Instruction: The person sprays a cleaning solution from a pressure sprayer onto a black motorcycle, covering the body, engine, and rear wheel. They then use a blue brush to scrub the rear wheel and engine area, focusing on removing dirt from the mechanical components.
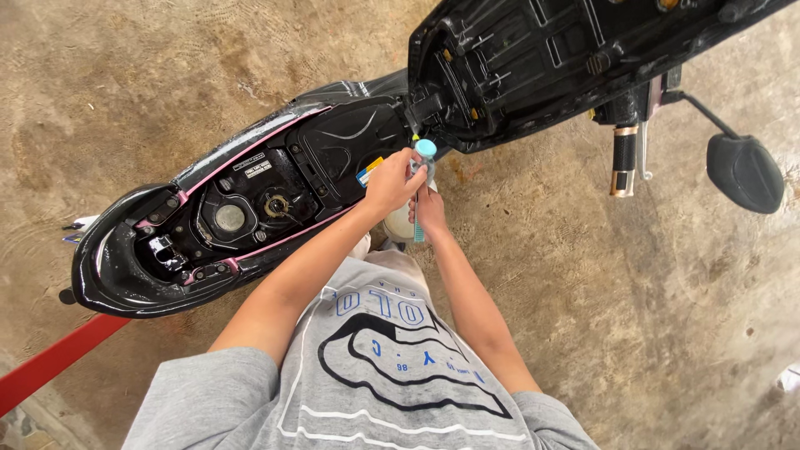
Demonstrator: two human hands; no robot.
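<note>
A black scooter with pink trim stands below me, its seat flipped up and the under-seat compartment exposed. Both my hands meet over the compartment's right end. My left hand pinches the top of a small bottle with a light blue cap. My right hand grips the same bottle from below, with a blue strip of it showing by the fingers. The bottle's body is mostly hidden by my fingers.
The open fuel filler hole sits in the tail section, behind the compartment. A handlebar grip and a round mirror stick out at the right. A red bar crosses the lower left. The ground is bare stained concrete.
</note>
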